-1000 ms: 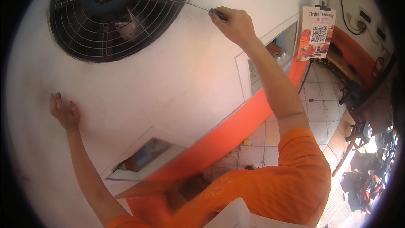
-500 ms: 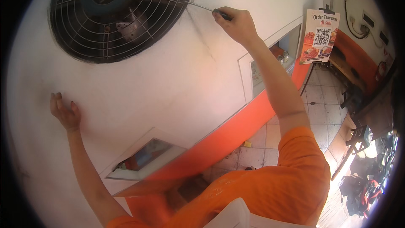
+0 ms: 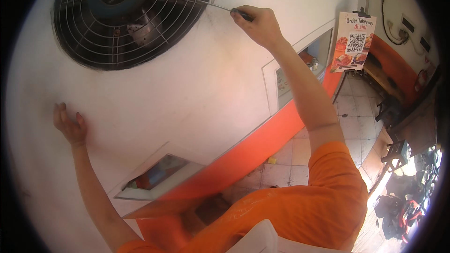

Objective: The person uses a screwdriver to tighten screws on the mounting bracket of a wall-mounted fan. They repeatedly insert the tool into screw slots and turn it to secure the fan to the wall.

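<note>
A round black exhaust fan [image 3: 117, 61] with a wire guard and a blue motor hub is set in the white wall [image 3: 178, 93]. My right hand [image 3: 258, 23] is closed around the dark handle of a screwdriver [image 3: 216, 5]. Its long thin shaft points left, and the tip meets the right part of the fan guard; what exactly it touches there is too small to tell. Lower on the left, my left hand [image 3: 70, 124] rests against the wall with its fingers apart and somewhat bent, holding nothing.
Along the wall's lower edge runs an orange band [image 3: 253, 140], with two small window openings above it. A clipped poster [image 3: 352, 42] hangs at the right. Beyond are a tiled floor [image 3: 358, 117], a dark stool [image 3: 396, 154] and cables on the far wall.
My right hand and the screwdriver have shifted slightly left in the picture. The whole view has moved a little; my left hand stays on the wall.
</note>
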The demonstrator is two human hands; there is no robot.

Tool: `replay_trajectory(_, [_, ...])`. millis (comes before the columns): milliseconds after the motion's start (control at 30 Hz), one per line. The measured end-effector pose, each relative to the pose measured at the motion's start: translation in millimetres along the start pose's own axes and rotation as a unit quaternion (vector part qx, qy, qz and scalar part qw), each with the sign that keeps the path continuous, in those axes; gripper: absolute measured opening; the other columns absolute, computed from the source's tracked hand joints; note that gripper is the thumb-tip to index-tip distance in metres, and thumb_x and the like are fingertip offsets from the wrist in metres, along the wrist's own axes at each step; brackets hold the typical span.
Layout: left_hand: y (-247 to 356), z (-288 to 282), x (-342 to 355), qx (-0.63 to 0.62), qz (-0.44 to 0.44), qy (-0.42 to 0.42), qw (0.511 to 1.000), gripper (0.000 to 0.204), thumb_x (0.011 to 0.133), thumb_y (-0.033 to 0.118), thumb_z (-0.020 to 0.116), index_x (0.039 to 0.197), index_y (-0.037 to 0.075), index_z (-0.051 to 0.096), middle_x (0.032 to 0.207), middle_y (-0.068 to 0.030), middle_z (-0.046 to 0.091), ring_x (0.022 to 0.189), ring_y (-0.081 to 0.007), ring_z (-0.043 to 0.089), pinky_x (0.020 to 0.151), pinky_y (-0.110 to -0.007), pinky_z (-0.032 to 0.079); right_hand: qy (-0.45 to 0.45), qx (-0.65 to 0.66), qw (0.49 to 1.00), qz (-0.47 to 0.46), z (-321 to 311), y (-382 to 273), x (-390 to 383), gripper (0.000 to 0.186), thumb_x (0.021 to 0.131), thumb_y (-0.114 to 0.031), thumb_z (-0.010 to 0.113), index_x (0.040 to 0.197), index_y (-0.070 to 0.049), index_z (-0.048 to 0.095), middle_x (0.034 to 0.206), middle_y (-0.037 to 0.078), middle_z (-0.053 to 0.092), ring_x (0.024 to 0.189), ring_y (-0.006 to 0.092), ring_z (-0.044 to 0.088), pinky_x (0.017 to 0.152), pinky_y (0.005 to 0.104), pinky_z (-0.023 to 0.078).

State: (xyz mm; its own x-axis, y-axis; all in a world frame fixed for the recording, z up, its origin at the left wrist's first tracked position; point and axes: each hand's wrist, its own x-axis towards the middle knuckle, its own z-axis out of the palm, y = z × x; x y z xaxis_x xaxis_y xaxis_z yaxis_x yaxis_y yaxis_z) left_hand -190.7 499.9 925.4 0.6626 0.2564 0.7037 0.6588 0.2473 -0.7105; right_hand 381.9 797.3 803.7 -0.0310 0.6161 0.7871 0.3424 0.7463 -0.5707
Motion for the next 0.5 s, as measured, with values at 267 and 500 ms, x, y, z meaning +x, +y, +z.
replay_trajectory(267, [-2,-1,-3,-0.015,-0.011,0.007,1.000,0.056,0.107,0.033,0.058,0.149,-0.002,0.051,0.153,-0.0228,0.050,0.141,-0.0406,0.048,0.114,-0.050,0.041,-0.014,-0.015,1.000,0.015,-3,6,5,0.038,0.096,-0.046,0.070,0.111,-0.013,0.081,0.083,0.013,0.078,0.076,0.0285,0.074,0.073,0.0380,0.058])
replay_trajectory(500, [-2,1,-2,-0.008,0.002,0.022,1.000,0.057,0.107,0.032,0.059,0.152,-0.001,0.050,0.153,-0.0226,0.052,0.140,-0.0415,0.049,0.115,-0.050,0.041,-0.008,-0.145,0.989,0.016,-11,-12,-16,0.040,0.098,-0.048,0.064,0.105,-0.013,0.082,0.082,0.011,0.078,0.080,0.0336,0.075,0.074,0.0437,0.059])
